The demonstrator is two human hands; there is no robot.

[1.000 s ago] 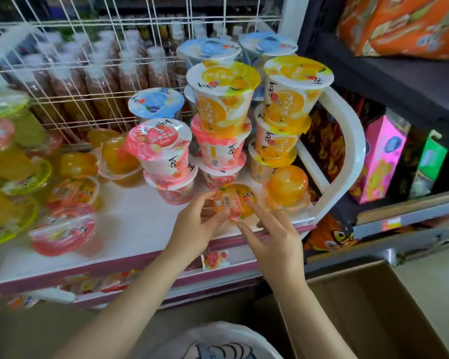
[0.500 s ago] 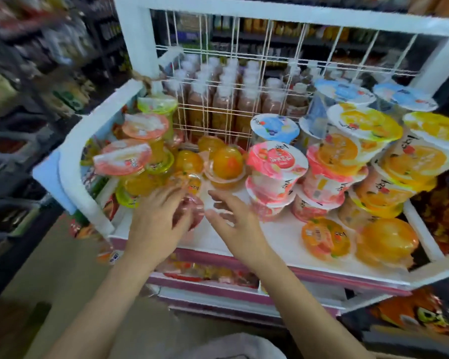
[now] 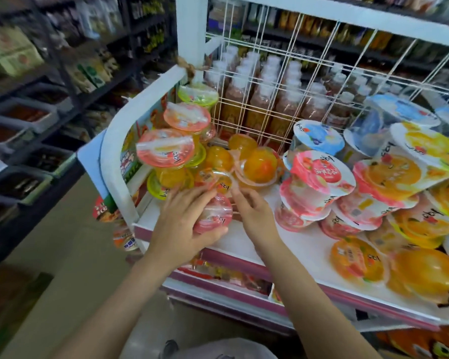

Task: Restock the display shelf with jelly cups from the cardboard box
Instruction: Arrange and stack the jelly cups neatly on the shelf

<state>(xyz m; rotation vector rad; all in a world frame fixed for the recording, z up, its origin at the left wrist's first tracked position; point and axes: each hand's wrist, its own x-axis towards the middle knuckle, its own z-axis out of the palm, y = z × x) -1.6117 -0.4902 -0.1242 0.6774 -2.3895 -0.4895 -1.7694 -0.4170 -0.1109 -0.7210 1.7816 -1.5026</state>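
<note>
Left hand (image 3: 184, 229) grips a red jelly cup (image 3: 214, 215), right hand (image 3: 254, 216) loose beside it, orange cups (image 3: 259, 164) crowding behind.

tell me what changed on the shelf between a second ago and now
Both hands left the orange cup at the shelf's front right and moved to the left end. The left hand now grips a red jelly cup there; the right hand hovers open beside it. The orange cup and the stacks stayed put.

Since half a second ago the left hand (image 3: 183, 224) has closed around the red jelly cup (image 3: 214, 215).
</note>
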